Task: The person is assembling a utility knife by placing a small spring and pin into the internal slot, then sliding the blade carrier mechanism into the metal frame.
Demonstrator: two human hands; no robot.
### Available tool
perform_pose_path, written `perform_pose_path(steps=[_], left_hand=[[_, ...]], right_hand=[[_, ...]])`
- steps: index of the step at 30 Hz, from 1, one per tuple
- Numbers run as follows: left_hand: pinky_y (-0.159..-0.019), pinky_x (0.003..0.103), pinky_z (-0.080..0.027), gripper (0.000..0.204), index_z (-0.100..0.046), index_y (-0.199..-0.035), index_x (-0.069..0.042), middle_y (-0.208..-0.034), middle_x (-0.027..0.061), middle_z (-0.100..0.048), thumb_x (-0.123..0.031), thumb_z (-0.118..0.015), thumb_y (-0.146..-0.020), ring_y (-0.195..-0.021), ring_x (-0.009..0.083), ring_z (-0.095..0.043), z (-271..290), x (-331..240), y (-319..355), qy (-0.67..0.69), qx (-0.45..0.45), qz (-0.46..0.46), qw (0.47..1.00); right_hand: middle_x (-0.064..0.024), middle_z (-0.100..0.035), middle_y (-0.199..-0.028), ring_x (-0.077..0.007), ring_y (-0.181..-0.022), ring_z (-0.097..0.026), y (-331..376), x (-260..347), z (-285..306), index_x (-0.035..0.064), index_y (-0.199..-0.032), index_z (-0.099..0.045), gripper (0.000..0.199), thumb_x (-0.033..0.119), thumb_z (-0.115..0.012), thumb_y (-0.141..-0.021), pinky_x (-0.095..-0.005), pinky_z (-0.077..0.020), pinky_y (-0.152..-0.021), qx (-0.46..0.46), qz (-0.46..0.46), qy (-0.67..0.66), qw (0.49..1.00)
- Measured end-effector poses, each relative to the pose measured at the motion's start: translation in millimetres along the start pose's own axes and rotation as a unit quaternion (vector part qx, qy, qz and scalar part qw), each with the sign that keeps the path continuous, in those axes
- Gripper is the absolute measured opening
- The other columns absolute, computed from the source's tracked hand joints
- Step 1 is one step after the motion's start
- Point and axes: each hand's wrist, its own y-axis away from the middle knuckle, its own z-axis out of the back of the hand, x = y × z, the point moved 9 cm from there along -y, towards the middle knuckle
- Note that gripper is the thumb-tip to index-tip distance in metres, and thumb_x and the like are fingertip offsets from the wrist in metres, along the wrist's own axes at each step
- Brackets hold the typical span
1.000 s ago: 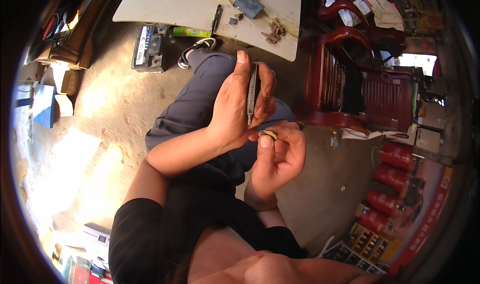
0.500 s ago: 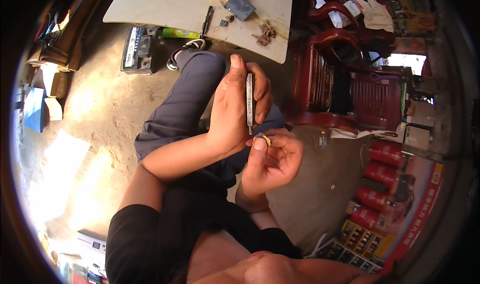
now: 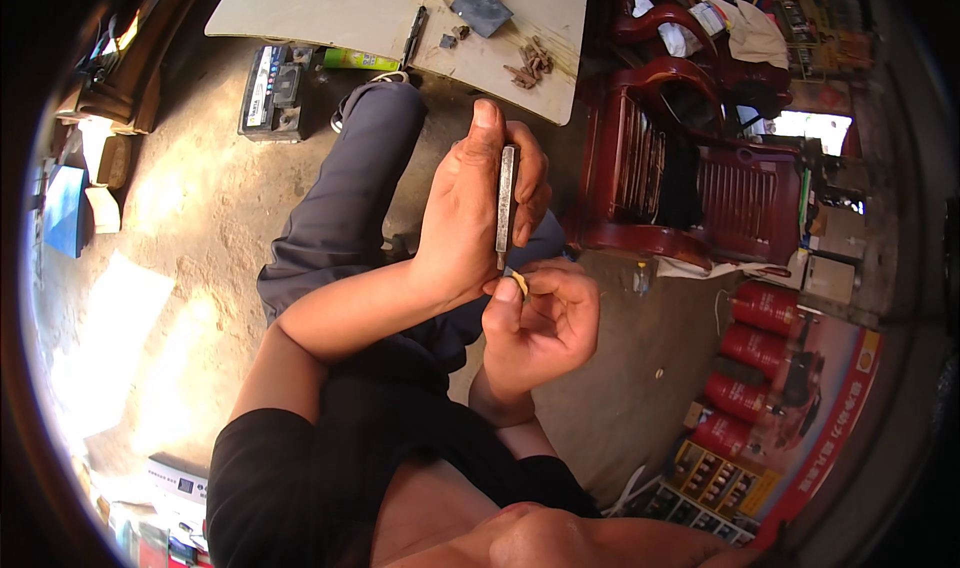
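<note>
1. Ahead of me the table (image 3: 310, 8) ends in a near edge and corner; in the view my left hand (image 3: 462, 198) stops just short of that edge, though I can't judge depth.
2. To my right, concrete floor (image 3: 600, 398) separates my hands from the red wooden chair (image 3: 648, 236); to my left, floor spreads beyond the grey-trousered leg (image 3: 345, 183), with a battery (image 3: 287, 83) near the table.
3. My left arm bends at the elbow, thumb pointing away from me, fingers curled; that grip is closed on a metal bar (image 3: 505, 203), held lengthwise.
4. My right hand (image 3: 548, 318) sits just below, pinching a small yellowish piece (image 3: 518, 282) between thumb and fingers.
5. The bar's lower tip is right beside that piece; whether they touch, I can't tell.
</note>
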Motion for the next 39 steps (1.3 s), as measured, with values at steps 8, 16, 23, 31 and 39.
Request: perform_pose_path(steps=[8,16,23,31,39], left_hand=[[-0.039,0.021,-0.027,0.055,-0.039,-0.061,-0.009,-0.048,-0.0005,-0.034,-0.049,-0.028,-0.097,-0.040,0.0079,-0.034,-1.2,3.1,-0.8,0.007,-0.002,0.005,1.000],[-0.040,0.021,-0.028,0.055,-0.039,-0.061,-0.008,-0.050,-0.0003,-0.035,-0.047,-0.028,-0.098,-0.040,0.0079,-0.034,-0.6,0.8,-0.3,-0.014,0.014,-0.016,1.000],[-0.040,0.021,-0.028,0.054,-0.038,-0.061,-0.008,-0.050,-0.0002,-0.035,-0.046,-0.030,-0.098,-0.040,0.0079,-0.033,-1.9,7.1,0.5,-0.008,-0.002,0.006,1.000],[-0.041,0.022,-0.029,0.052,-0.039,-0.061,-0.009,-0.050,-0.0003,-0.035,-0.045,-0.031,-0.098,-0.039,0.0080,-0.032,-4.4,6.9,1.5,-0.009,0.000,0.002,1.000],[-0.036,0.023,-0.023,0.054,-0.035,-0.059,-0.010,-0.045,0.0000,-0.030,-0.047,-0.026,-0.098,-0.034,0.0087,-0.026,-1.6,8.5,2.3,-0.028,-0.035,-0.006,0.999]], right_hand=[[-0.0098,-0.053,-0.076,-0.0146,-0.065,-0.053,-2.1,0.1,-0.1,-0.0036,-0.083,-0.048,0.019,-0.007,-0.061,-0.070,-0.0246,-0.0472,-0.061,0.029,0.016,0.035,0.999],[-0.0067,-0.058,-0.073,-0.0153,-0.066,-0.055,-3.3,0.1,2.0,-0.0021,-0.080,-0.055,0.017,-0.006,-0.066,-0.068,-0.0262,-0.0464,-0.063,0.013,-0.014,0.053,0.998],[-0.0069,-0.059,-0.074,-0.0158,-0.066,-0.056,-5.9,4.5,3.3,-0.0017,-0.080,-0.055,0.017,-0.006,-0.067,-0.069,-0.0267,-0.0471,-0.063,0.021,-0.011,0.071,0.997],[-0.0079,-0.057,-0.076,-0.0142,-0.067,-0.055,-4.7,7.0,3.9,-0.0025,-0.080,-0.053,0.017,-0.007,-0.065,-0.069,-0.0246,-0.0465,-0.063,0.027,-0.007,0.079,0.996],[-0.0065,-0.058,-0.075,-0.0145,-0.067,-0.055,-2.8,2.5,4.3,-0.0021,-0.081,-0.054,0.017,-0.007,-0.066,-0.069,-0.0254,-0.0460,-0.063,0.021,-0.025,0.062,0.998]])
